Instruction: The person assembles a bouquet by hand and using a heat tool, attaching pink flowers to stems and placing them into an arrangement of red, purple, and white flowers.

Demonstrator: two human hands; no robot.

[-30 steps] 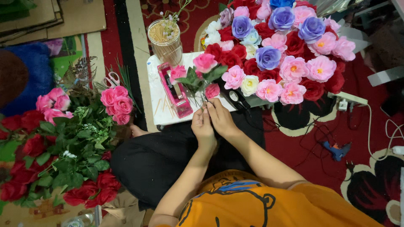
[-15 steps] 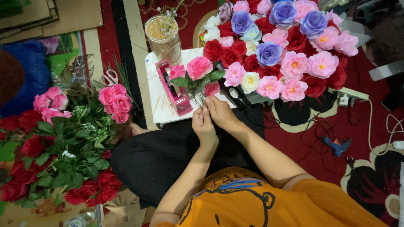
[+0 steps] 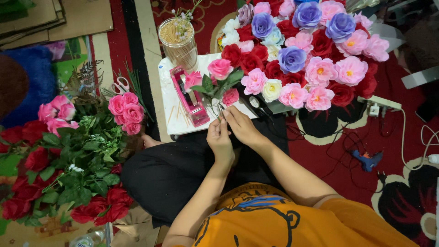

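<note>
My left hand [image 3: 220, 139] and my right hand [image 3: 241, 125] meet over my lap and pinch the stems of a small bunch of pink artificial roses with green leaves [image 3: 218, 78]. The bunch points away from me over a white board [image 3: 170, 114]. A pink tape dispenser [image 3: 189, 97] lies on that board just left of the bunch. Both hands are closed around the thin stems, fingers touching each other.
A big arrangement of red, pink, purple and white flowers [image 3: 305, 55] fills the upper right. A clear jar of wooden sticks [image 3: 178, 42] stands behind the board. Loose red and pink roses with foliage [image 3: 68, 155] lie at left, with scissors [image 3: 120, 84]. A blue glue gun [image 3: 367, 159] and cables lie at right.
The hands and the small bunch stay in nearly the same place; the fingers have shifted slightly along the stems.
</note>
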